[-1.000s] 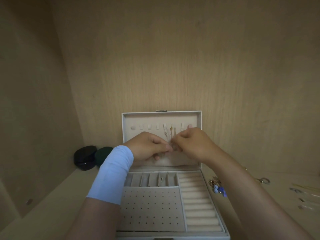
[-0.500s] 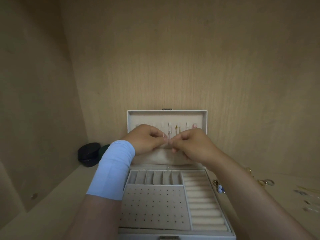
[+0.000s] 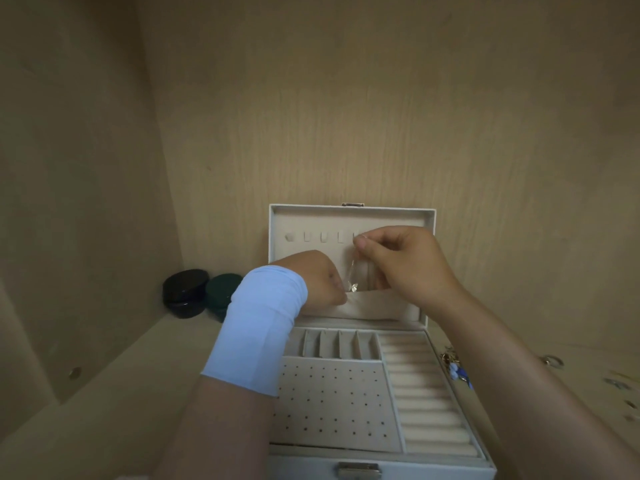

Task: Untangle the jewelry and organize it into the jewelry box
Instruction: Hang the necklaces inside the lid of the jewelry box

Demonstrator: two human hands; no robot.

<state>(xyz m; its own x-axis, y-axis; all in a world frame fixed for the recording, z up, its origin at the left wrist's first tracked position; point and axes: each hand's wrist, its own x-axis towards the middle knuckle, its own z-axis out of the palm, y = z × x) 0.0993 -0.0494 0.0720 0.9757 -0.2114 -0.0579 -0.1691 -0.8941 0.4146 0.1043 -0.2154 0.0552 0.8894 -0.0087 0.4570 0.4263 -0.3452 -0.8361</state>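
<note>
Right hand point(image 3: 398, 268): thumb and forefinger pinch the top end of a thin necklace point(image 3: 354, 268), right at the row of hooks point(image 3: 323, 237) in the upright lid point(image 3: 346, 216) of the jewelry box point(image 3: 429, 410). The chain hangs straight down from those fingertips. Its small pendant ends just beside the fingertips of the left hand point(image 3: 311, 282), at the lid pocket's edge. Left fingers curled; cannot tell whether they grip anything. Loose jewelry point(image 3: 457, 370) lies beside the box, below and right of the right fingers. Two dark round cases point(image 3: 185, 292) sit left of the left hand.
</note>
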